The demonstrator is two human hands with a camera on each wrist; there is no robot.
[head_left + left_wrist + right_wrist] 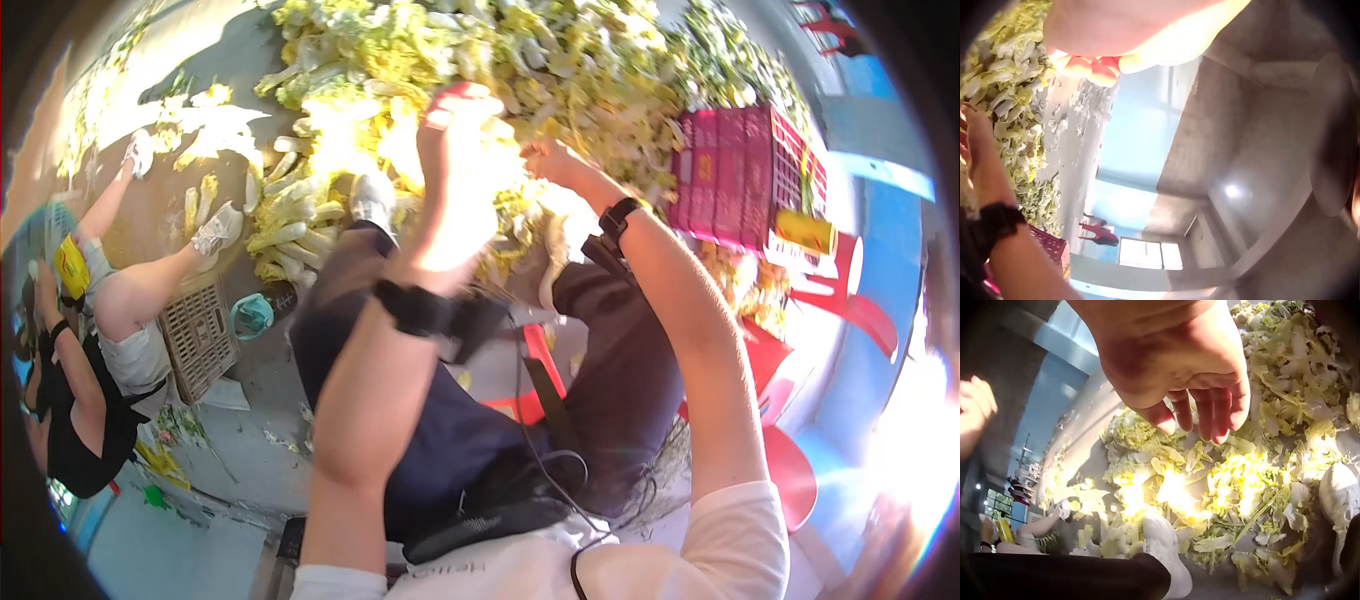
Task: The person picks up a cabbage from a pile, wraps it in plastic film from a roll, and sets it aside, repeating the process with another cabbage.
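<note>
My left hand (458,175) is raised over the leaf pile in the head view, overexposed by sunlight. Its fingers (1091,70) bend loosely in the left wrist view, with nothing seen in them. The right hand (1179,375) hangs over the leaves in the right wrist view, fingers loosely bent and nothing held. In the head view this hand (555,165) is close above the heap's near side. Yellow-green cabbage leaves (600,100) with white stalks lie heaped on the floor, several of them glaring in sunlight (1241,481).
A magenta plastic crate (720,180) stands at right, near red stools (850,300). At left, another person (90,400) sits beside a beige crate (198,335) and a teal container (252,315). White shoes (1163,547) stand among the leaves.
</note>
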